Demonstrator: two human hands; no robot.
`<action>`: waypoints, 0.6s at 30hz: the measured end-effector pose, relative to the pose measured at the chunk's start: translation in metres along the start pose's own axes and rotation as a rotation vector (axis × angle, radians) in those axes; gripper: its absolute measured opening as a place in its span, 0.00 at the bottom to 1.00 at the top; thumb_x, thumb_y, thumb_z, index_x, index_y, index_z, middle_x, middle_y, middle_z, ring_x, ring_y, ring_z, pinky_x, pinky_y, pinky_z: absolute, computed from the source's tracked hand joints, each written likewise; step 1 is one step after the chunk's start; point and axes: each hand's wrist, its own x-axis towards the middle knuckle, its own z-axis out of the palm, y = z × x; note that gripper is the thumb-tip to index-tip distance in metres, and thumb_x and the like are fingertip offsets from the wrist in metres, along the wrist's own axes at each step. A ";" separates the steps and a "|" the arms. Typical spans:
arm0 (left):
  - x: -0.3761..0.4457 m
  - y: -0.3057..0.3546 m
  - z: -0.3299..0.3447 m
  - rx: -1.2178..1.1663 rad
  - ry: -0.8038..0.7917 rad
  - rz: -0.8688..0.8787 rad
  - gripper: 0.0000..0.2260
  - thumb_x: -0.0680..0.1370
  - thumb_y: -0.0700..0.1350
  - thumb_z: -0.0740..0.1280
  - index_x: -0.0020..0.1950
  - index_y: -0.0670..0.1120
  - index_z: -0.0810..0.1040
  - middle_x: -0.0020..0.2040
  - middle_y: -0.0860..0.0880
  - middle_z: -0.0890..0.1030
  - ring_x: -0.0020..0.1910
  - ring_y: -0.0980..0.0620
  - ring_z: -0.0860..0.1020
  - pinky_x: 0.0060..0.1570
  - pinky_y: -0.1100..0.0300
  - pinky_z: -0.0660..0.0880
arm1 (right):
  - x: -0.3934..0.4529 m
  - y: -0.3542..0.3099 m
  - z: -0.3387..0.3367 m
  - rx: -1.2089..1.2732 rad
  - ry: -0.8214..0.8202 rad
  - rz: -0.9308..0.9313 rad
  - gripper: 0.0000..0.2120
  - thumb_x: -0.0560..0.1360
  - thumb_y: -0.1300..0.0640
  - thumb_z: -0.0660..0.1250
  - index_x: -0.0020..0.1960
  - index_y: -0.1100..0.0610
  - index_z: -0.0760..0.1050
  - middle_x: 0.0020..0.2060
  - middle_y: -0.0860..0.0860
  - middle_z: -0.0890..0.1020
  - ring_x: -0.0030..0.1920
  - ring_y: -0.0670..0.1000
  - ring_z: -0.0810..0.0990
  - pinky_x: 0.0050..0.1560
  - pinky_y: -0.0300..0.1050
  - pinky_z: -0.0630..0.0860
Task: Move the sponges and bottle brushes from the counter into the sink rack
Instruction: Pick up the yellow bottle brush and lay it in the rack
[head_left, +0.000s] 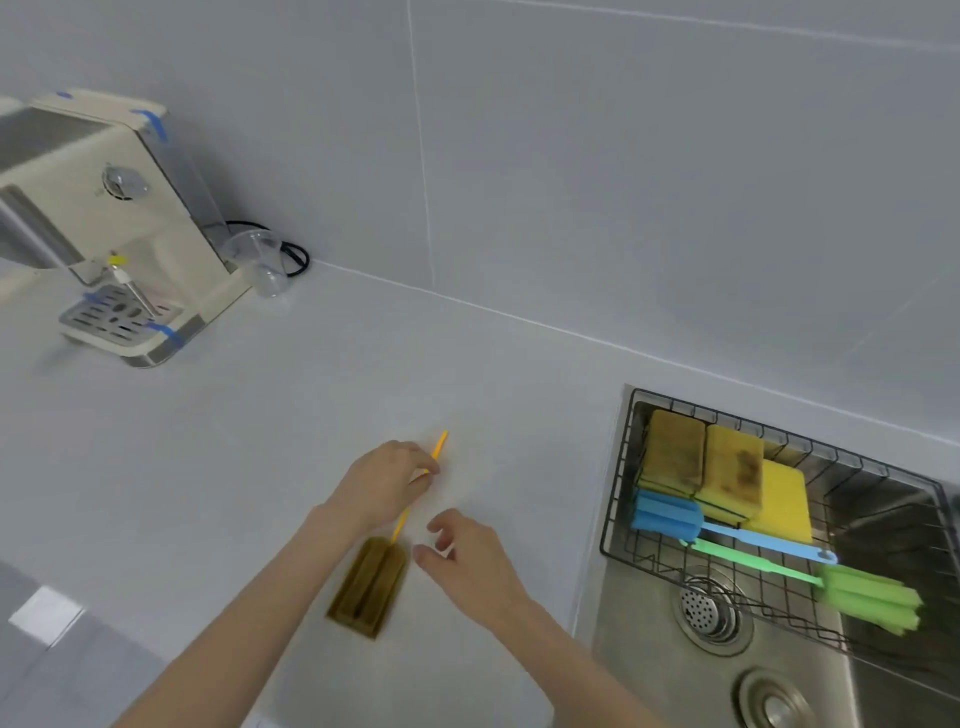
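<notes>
A yellow bottle brush (370, 586) with an olive-brown foam head lies on the white counter (260, 441). My left hand (383, 480) is closed around its thin yellow handle, whose tip sticks out past my fingers. My right hand (470, 564) hovers just right of the foam head, fingers apart, holding nothing. The black wire sink rack (618, 483) hangs in the sink at right. It holds three yellow sponges (727, 478), two of them stained brown, a blue bottle brush (670, 512) and a green bottle brush (867, 595) whose head overhangs the rack.
A cream coffee machine (111, 218) with blue tape stands at the back left, with a clear plastic cup (257, 260) and a black cable beside it. The steel sink (675, 675) has a drain strainer (709, 608). A tiled wall runs behind.
</notes>
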 end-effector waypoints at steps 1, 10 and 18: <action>0.005 -0.006 -0.006 0.012 -0.024 0.020 0.10 0.79 0.43 0.60 0.57 0.49 0.78 0.60 0.50 0.78 0.61 0.49 0.73 0.59 0.55 0.70 | 0.004 -0.008 0.008 0.017 -0.005 0.037 0.19 0.73 0.45 0.65 0.57 0.56 0.71 0.47 0.53 0.78 0.47 0.53 0.77 0.48 0.45 0.72; 0.017 -0.031 -0.001 0.022 -0.137 0.128 0.22 0.71 0.29 0.57 0.54 0.49 0.80 0.65 0.49 0.73 0.63 0.49 0.69 0.60 0.54 0.69 | 0.031 -0.035 0.047 0.001 -0.022 0.296 0.26 0.63 0.38 0.69 0.47 0.56 0.65 0.43 0.52 0.73 0.48 0.56 0.79 0.45 0.52 0.76; 0.019 -0.038 0.011 0.058 -0.033 0.184 0.11 0.75 0.37 0.64 0.53 0.48 0.80 0.65 0.47 0.71 0.64 0.49 0.69 0.58 0.57 0.69 | 0.032 -0.027 0.042 0.045 0.037 0.291 0.14 0.64 0.48 0.70 0.41 0.55 0.70 0.41 0.53 0.77 0.43 0.54 0.78 0.46 0.50 0.77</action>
